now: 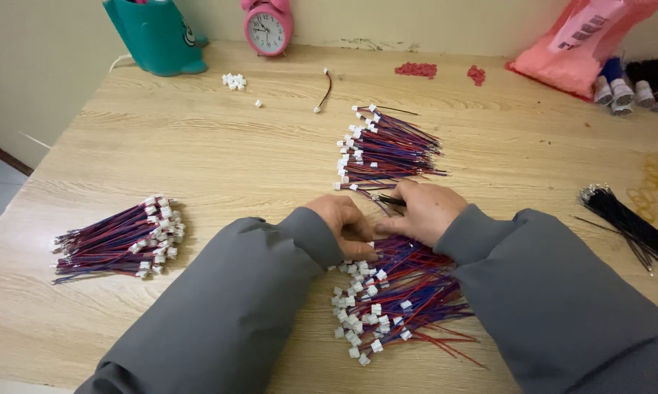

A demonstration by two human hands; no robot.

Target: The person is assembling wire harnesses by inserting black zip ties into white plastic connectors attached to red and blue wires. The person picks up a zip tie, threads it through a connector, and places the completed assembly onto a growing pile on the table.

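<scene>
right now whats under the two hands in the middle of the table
Under the left hand and right hand lies a pile of red and blue wires with white connectors, on the wooden table. The hands cover the pile's top end and whatever the fingers pinch.

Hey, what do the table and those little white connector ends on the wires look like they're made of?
Table: wood-look surface, probably laminate; pale printed-looking grain, smooth matte sheen. White connector ends: likely moulded plastic; small, blocky, uniform opaque white. Both hands rest on the wires.

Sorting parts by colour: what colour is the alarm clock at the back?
Pink, with a white face; the alarm clock shows in the head view.
</scene>
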